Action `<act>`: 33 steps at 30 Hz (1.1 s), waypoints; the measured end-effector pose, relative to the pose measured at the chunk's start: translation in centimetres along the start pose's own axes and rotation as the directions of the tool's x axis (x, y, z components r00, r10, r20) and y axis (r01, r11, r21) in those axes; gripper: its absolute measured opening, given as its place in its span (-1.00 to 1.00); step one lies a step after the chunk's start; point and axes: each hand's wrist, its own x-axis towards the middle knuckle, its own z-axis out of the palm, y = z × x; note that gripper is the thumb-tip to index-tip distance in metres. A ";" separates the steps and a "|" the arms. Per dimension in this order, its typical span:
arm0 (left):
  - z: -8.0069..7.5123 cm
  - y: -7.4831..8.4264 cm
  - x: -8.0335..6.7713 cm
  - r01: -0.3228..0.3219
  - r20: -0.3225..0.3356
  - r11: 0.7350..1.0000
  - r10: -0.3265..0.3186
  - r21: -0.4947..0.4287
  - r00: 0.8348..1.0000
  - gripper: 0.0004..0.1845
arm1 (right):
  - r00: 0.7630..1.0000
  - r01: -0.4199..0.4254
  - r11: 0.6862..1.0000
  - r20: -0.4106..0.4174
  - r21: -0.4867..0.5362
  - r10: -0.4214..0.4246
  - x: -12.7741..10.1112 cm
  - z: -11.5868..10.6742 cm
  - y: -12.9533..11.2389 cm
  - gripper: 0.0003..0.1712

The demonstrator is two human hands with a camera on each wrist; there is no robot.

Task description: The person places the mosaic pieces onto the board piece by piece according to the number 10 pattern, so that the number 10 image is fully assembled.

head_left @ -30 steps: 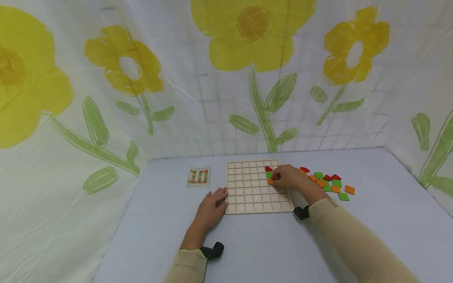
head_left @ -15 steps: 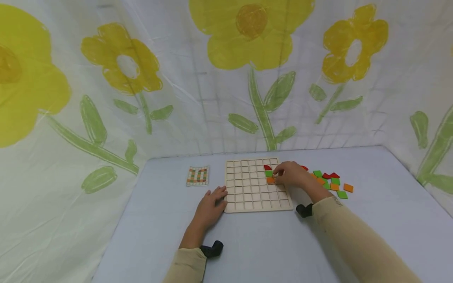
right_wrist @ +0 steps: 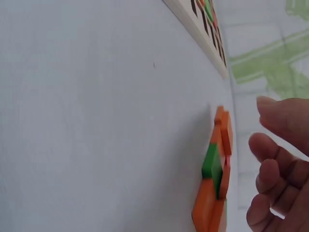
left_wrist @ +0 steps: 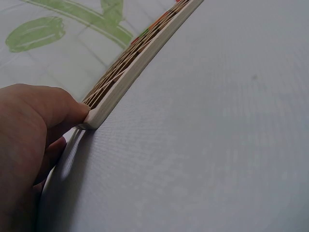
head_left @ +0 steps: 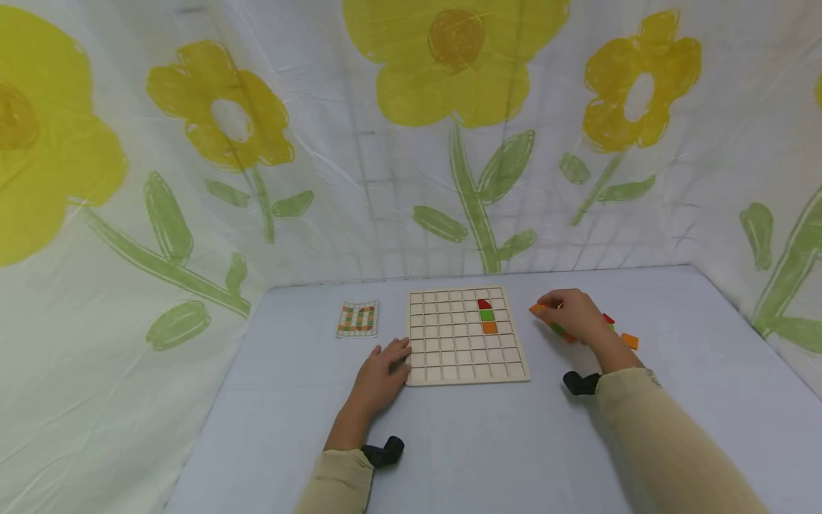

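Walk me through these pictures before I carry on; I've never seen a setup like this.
There's no machine: these are a person's bare left hand and right hand. The wide picture is taken from the head, the two close ones from the wrists. On the table lie a patterned card, a gridded board holding a red piece, a green piece and an orange piece, and loose coloured pieces. The left hand touches the board's edge. The right hand is over the loose pieces; its wrist view shows nothing held.

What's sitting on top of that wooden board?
On the wooden board lie a rounded red piece, a green square and an orange square, lined up toward the right side. What they cover can't be seen.
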 end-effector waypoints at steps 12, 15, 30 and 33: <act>0.2 -0.3 -0.1 0.022 -0.004 1.000 -0.022 0.003 1.000 -0.59 | 0.985 -0.140 0.983 0.084 -0.114 0.150 -1.1 -1.2 1.5 -0.61; 0.2 -0.3 -0.1 0.024 -0.007 1.000 -0.024 -0.001 1.000 -0.59 | 0.986 -0.139 0.983 0.074 -0.119 0.149 -1.1 -1.1 1.6 -0.65; -0.1 0.3 -0.1 0.009 -0.007 1.000 -0.009 -0.017 1.000 -0.59 | 0.989 -0.119 0.983 0.067 -0.140 0.130 -1.2 -1.1 2.0 -0.67; -0.1 0.4 -0.1 0.011 -0.008 1.000 -0.011 -0.025 1.000 -0.59 | 0.988 -0.126 0.979 0.069 -0.157 0.138 -1.5 -1.2 1.9 -0.55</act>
